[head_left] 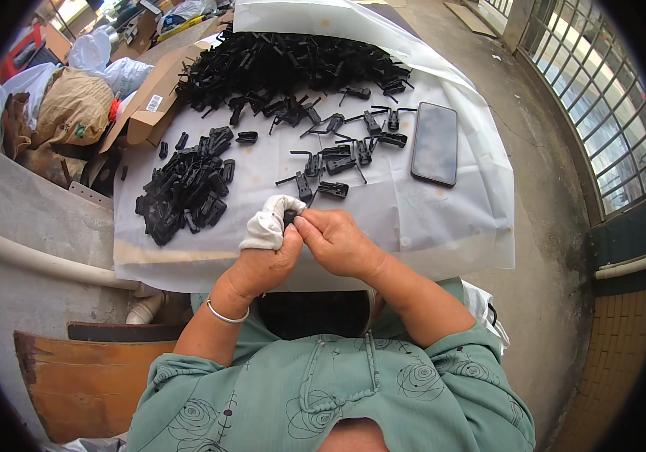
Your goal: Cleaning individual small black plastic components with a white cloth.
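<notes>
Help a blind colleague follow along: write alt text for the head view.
A person's left hand, partly wrapped in white cloth, and right hand hold a small black part above a sheet-covered table. Beyond lie a large heap of black parts, a smaller heap at left and a phone at right.

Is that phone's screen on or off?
Off, it seems: the phone lies face up on the white sheet, its front plain dark grey without visible icons.

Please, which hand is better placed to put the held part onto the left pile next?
Probably the left hand: it is nearer the left pile, and the right hand would reach across it. Both hands hold the part.
</notes>
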Available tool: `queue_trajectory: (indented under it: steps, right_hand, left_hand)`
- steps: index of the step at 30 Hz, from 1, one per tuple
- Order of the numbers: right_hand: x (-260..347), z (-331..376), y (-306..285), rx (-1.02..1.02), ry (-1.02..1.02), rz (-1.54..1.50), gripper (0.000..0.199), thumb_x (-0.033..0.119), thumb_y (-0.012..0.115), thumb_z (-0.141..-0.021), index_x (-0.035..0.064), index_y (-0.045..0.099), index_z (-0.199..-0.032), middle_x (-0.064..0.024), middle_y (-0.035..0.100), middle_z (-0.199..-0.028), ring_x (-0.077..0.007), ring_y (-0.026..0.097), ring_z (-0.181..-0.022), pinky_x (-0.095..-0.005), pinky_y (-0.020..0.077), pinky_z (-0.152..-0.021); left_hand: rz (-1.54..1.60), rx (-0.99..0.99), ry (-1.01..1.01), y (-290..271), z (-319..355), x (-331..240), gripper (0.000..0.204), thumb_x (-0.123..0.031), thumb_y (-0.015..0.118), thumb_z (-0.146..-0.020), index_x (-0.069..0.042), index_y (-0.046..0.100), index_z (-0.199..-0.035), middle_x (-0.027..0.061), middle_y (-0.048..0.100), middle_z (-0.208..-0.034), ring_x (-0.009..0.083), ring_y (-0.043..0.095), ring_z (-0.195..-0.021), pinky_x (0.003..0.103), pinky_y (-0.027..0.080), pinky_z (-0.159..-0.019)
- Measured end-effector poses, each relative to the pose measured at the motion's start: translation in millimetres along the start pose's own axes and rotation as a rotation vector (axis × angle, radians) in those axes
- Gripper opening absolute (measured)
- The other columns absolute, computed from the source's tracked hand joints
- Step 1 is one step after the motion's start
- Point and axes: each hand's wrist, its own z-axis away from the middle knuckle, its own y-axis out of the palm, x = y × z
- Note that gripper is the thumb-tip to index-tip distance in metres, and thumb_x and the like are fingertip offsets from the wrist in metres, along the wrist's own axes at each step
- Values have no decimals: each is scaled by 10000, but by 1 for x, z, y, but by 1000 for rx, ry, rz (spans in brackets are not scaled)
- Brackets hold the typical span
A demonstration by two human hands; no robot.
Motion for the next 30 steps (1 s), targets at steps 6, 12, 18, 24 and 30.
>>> queue_trajectory:
  steps: [6,12,18,24,30]
  right_hand:
    - [7,1,-26,-158,-126,486,189,174,571,-851,15,507,-772,-142,546,-657,-322,531,-600,-380,430,-552]
    - [-10,-3,-37,-97,81,941,273,191,649,-764,39,491,-926,-121,589,-725,-316,606,-719,-392,492,-614]
    - [-2,0,-40,-22,-86,699,270,137,650,-742,25,506,-941,-110,575,-726,-276,583,-634,-376,471,-580]
    - [0,0,-36,-108,-256,565,295,54,655,-716,5,525,-976,-118,588,-770,-254,569,-600,-344,462,-547]
    - [0,-1,-37,-296,-393,725,349,32,664,-703,-13,532,-1022,-127,611,-833,-219,557,-563,-311,463,-530]
  left_hand:
    - [-603,-293,97,-56,-13,18,427,-22,506,-808,15,467,-1232,239,528,-1147,349,520,-1067,365,408,-930]
    - [-896,-340,94,-58,-13,17,534,-112,625,-765,-14,466,-1266,256,487,-1204,364,433,-1168,383,358,-965]
    - [-302,-37,355,-3,-17,1,398,28,574,-788,15,522,-1182,189,552,-1163,306,536,-1075,327,429,-901]
    - [-255,38,287,1,-22,9,407,10,590,-767,-2,530,-1170,173,584,-1111,313,580,-996,346,470,-860]
    - [-211,-95,263,12,-27,-1,414,6,593,-766,3,519,-1174,171,588,-1112,311,584,-990,335,476,-848]
